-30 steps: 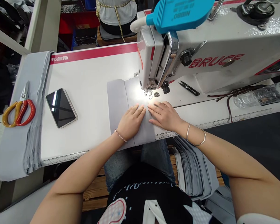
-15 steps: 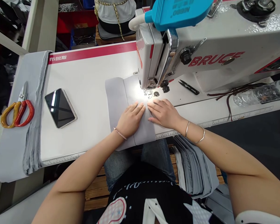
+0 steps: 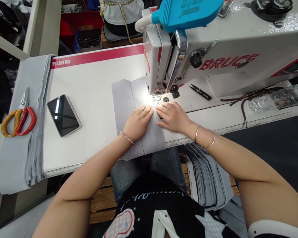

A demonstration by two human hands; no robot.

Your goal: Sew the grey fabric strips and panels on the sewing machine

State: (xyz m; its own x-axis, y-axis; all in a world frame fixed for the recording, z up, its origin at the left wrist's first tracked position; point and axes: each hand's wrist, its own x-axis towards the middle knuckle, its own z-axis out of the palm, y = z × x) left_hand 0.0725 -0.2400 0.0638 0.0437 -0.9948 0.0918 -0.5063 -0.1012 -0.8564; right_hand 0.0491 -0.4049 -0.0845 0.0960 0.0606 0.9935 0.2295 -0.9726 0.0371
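A folded grey fabric piece (image 3: pixel 125 105) lies on the white table (image 3: pixel 94 86) under the head of a white sewing machine (image 3: pixel 213 49). My left hand (image 3: pixel 136 124) rests flat on the fabric, fingers stretched toward the lit needle area (image 3: pixel 157 98). My right hand (image 3: pixel 172 117) lies flat beside it on the fabric's right edge, fingers spread and pointing at the presser foot. Both hands press the cloth down and hold nothing.
A phone (image 3: pixel 64 115) lies left of the fabric. Red and yellow scissors (image 3: pixel 17 115) sit on a stack of grey cloth (image 3: pixel 27 138) at the table's left end. Black thread snips (image 3: pixel 201 92) and a clear bottle (image 3: pixel 275 99) lie right. More grey pieces (image 3: pixel 206 178) hang by my right knee.
Both hands and the fabric have slid a little further toward the needle; the fabric's far edge now reaches deeper under the machine head.
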